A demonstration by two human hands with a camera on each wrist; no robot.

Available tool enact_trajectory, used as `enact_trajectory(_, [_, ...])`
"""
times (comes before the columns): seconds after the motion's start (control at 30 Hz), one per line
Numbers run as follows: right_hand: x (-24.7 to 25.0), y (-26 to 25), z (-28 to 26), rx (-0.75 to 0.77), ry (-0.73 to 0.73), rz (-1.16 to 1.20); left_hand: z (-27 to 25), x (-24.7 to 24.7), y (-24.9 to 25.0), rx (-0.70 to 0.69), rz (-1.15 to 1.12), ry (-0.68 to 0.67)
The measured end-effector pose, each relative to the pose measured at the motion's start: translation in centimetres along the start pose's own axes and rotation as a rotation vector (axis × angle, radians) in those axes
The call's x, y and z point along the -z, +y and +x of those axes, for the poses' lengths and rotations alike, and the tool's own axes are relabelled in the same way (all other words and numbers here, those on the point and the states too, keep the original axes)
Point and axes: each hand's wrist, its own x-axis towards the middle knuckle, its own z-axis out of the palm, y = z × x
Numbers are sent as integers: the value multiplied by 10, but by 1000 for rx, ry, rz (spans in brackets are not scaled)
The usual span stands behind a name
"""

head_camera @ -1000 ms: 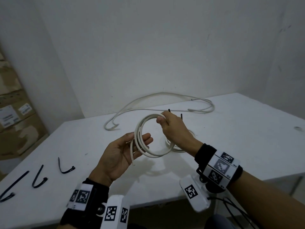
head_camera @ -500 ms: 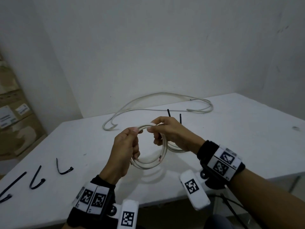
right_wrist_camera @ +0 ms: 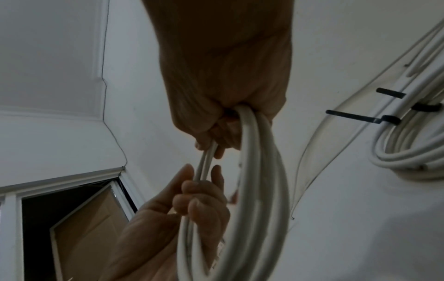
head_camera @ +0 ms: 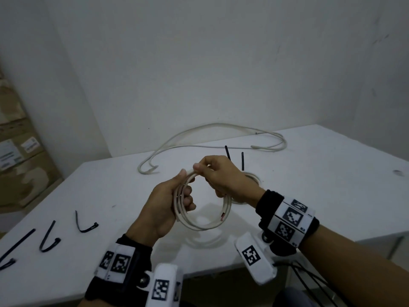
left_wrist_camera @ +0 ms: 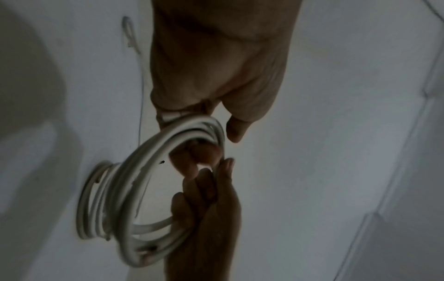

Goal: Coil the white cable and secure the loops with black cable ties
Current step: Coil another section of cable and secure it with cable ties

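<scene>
A small coil of white cable hangs above the table between both hands. My left hand grips its left side with the fingers curled through the loops. My right hand pinches the top of the coil beside the left thumb. In the left wrist view the coil runs from my left hand down to the right hand's fingers. The right wrist view shows my right hand curled round the loops. Three loose black cable ties lie at the table's left.
A second white coil with black ties round it lies on the table just behind my right hand. A long loose white cable curves along the back edge by the wall. Cardboard boxes stand at the left.
My left hand went from an open palm under the coil to a grip round its loops. The right hand slid along the top of the coil toward the left thumb.
</scene>
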Motion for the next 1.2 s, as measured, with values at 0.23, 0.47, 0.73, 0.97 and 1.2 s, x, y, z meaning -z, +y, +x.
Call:
enact_trajectory(0.23, [-9,3,2,54,12,-3,-1,6,6,89,-163,-28])
enact_trajectory(0.47, [-9,5,2,31,-74,-132,3,15,3,-44,20,101])
enact_trajectory(0.73, [-31,9,9,-20,-211,331,-8,36,5,-98,-125,177])
enact_trajectory(0.97, [-77,9,20,-65,-216,365,-31,84,10,46,-180,74])
enact_trajectory(1.2, [-113,2,27,-2,-284,362,-47,129,17,-52,39,139])
